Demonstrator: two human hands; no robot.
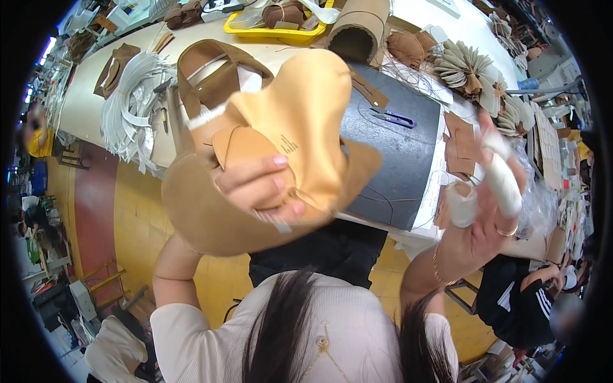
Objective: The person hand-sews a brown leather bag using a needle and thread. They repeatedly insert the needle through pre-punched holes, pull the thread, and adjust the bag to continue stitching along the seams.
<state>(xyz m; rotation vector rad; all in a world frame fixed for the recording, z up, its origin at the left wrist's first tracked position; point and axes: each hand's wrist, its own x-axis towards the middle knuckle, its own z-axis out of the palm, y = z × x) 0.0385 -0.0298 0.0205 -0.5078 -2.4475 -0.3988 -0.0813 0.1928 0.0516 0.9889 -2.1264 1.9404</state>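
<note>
A brown suede-like bag [211, 204] with a looped strap hangs in front of me, its smooth tan lining [313, 108] pulled up and outward. My left hand [262, 185] grips it at the opening, fingers over the lining beside a tan rounded flap [246, 150]. The thumb is hidden by the bag. Off to the right, apart from the bag, my right hand [488, 198] is raised with its fingers apart and white wrappings on several of them. Slight blur covers its fingertips, and I see nothing held in it.
On the table a dark mat [408, 179] bears purple-handled thread snips [394, 118]. Beyond are a cardboard tube [359, 29], a yellow tray [274, 32] and bundles of brown pieces [412, 48]. White curved strips [131, 108] pile up at left. A seated co-worker [517, 300] is at right.
</note>
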